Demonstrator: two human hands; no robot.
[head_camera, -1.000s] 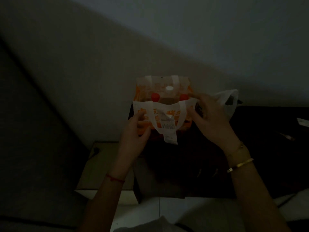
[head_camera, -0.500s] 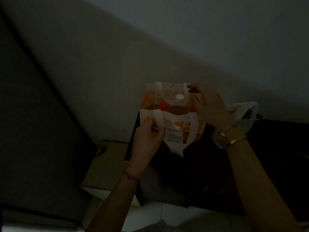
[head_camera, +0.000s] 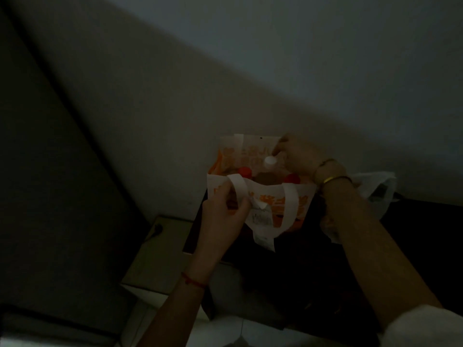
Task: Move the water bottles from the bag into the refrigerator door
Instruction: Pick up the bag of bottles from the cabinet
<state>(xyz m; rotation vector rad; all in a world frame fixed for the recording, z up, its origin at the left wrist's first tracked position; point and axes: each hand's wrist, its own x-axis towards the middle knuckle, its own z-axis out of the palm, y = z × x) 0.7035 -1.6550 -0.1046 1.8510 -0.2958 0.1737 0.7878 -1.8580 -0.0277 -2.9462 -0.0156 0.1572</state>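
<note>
An orange and white bag (head_camera: pixel 275 204) stands open on a dark surface by the wall. Inside it I see three bottle tops: a white cap (head_camera: pixel 270 160) at the back, a red cap (head_camera: pixel 244 172) on the left and a red cap (head_camera: pixel 292 178) on the right. My left hand (head_camera: pixel 225 209) pinches the bag's front rim and handle at the left. My right hand (head_camera: pixel 299 156) reaches into the bag's back right corner, fingers curled next to the white-capped bottle; contact with it is unclear in the dim light.
The room is very dark. A thin clear plastic bag (head_camera: pixel 375 191) lies just right of the bag against the wall. A low pale box (head_camera: pixel 155 254) sits left of the dark surface. A tall dark panel (head_camera: pixel 50 196) fills the left side.
My right hand has moved from the bag's right rim up and over into the back of the bag beside the white cap. My left hand keeps its hold on the front rim.
</note>
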